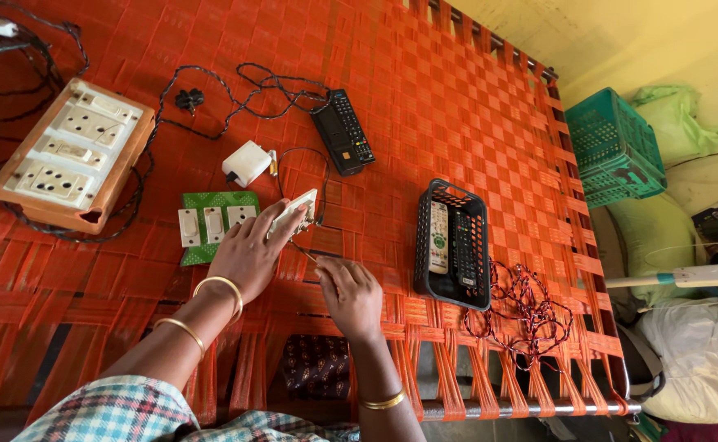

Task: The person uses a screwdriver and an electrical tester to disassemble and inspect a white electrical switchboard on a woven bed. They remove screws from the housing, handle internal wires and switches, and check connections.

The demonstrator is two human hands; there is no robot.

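Observation:
My left hand (248,250) grips a small white switch piece (295,209) with thin wires trailing from it, held just above the orange woven cot (474,123). My right hand (351,295) is closed beside it, pinching the thin wire (308,254) that runs from the piece. Left of my left hand lies a green board (212,219) carrying three white switches. A white adapter (247,163) with a black cord sits just beyond.
A wooden switchboard (68,154) with white sockets lies at the far left among black cables. A black remote (343,131) rests at centre top. A black basket (454,243) holds two remotes. Red-black wire (523,307) is tangled at the right. A green crate (614,147) stands beyond the cot.

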